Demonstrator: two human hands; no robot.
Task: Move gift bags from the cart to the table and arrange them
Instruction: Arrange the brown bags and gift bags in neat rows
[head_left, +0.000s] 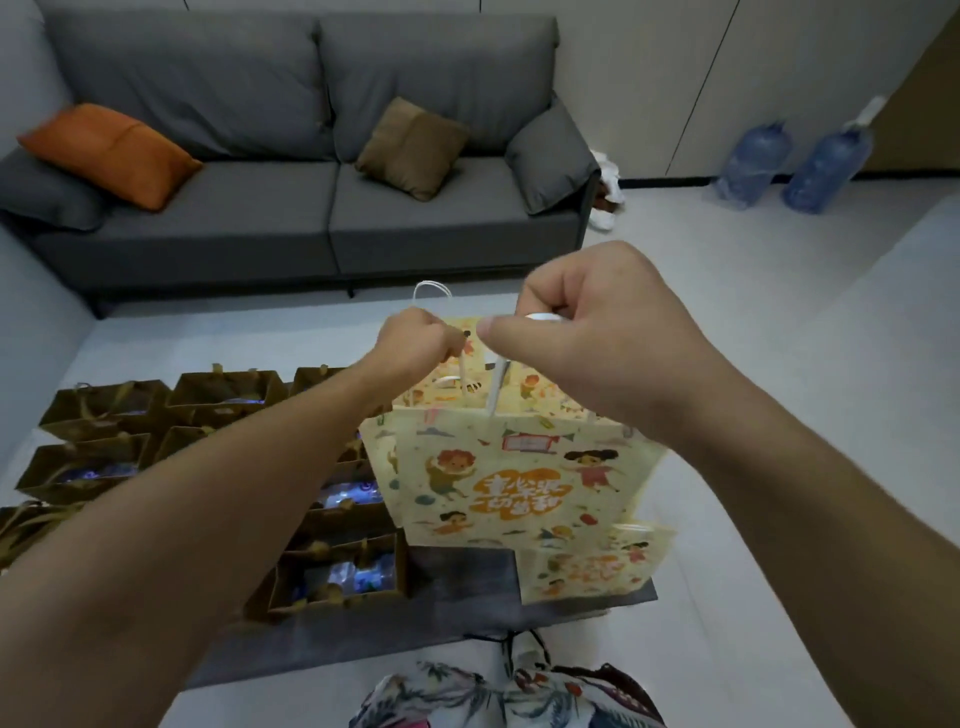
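Note:
Above the low dark table (467, 587) I hold up yellow cartoon-print gift bags (519, 478) by their white handles. My left hand (415, 338) grips the handles of the farther bag, fingers curled. My right hand (597, 332) pinches the white handle of the nearer yellow bag. Another yellow gift bag (592, 561) sits lower, at the table's right edge. Several brown gift bags (104, 405) with gold ribbon handles stand in rows on the table's left half. No cart is in view.
A grey sofa (311, 182) with an orange cushion (109, 150) and a brown cushion (410, 145) stands behind the table. Two blue water jugs (795, 166) rest against the far right wall. Light floor lies to the right of the table.

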